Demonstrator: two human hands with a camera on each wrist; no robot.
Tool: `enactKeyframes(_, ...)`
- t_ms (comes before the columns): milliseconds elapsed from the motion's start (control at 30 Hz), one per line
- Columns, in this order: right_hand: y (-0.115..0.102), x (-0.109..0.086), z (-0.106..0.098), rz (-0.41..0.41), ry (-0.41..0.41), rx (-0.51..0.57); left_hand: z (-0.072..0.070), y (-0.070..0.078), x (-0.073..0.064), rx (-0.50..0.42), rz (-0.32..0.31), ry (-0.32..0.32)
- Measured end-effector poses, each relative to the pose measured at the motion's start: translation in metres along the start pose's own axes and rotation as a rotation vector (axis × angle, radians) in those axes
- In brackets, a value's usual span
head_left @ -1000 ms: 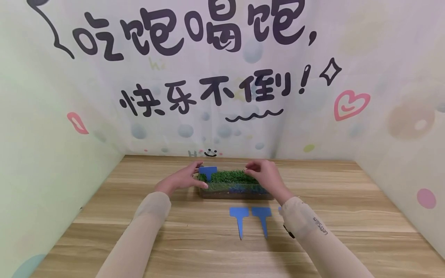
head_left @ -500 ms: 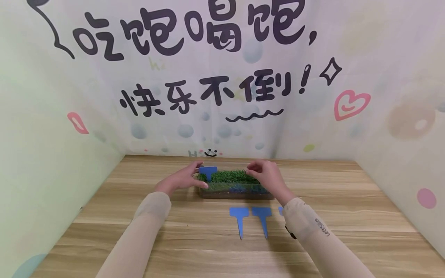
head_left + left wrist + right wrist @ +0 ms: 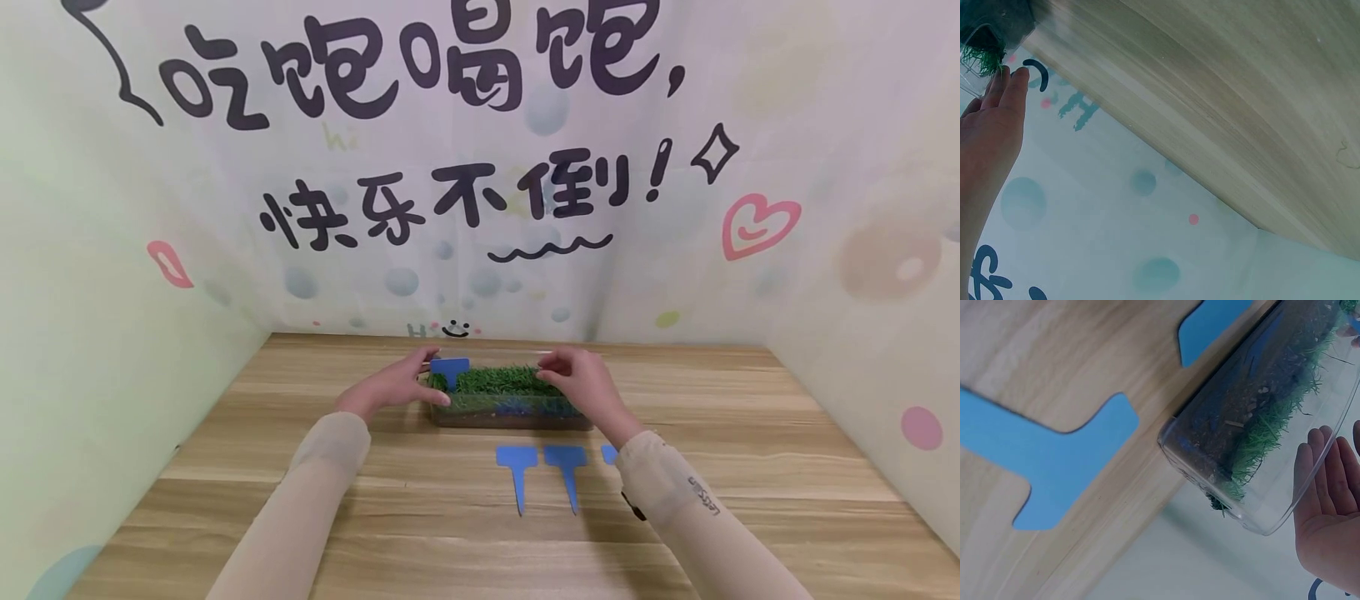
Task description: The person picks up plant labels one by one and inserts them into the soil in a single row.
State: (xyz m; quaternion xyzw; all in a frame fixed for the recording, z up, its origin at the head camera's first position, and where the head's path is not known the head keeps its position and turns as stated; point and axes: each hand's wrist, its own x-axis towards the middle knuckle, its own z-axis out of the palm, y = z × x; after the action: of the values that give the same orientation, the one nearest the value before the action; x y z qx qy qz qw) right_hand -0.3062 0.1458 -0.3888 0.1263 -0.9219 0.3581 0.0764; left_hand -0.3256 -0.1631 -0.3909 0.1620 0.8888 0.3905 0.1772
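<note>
Grass box (image 3: 480, 420), L grip (image 3: 393, 388) apart at L end, R grip (image 3: 587, 385) by R end, can't tell state

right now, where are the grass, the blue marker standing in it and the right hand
grass (image 3: 495, 382): head view, middle of its top
blue marker (image 3: 450, 367): head view, its wide upper plate
right hand (image 3: 587, 383): head view, back of the hand

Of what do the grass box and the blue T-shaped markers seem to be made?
The box: probably plastic, transparent and glossy: dark filling shows through and the rim catches light, though glass is possible.
The blue markers: likely plastic, smooth and rather matte, with even colour and clean edges.
</note>
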Motion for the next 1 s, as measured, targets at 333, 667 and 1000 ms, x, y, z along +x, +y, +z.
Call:
enactKeyframes(333, 0.0016, -0.0024, -0.0020, 0.000, -0.004, -0.014, -0.0006, 0.0024, -0.0011, -0.002, -0.008, -0.003)
enactKeyframes(667, 0.0013, -0.0047, -0.0017, 0.004, -0.013, -0.030, -0.0007, 0.0021, -0.0027, -0.002, -0.016, 0.000)
enactKeyframes(1000, 0.0033, -0.0068, -0.0003, -0.013, -0.014, -0.008, -0.0005, 0.0035, -0.0030, -0.011, -0.015, -0.001)
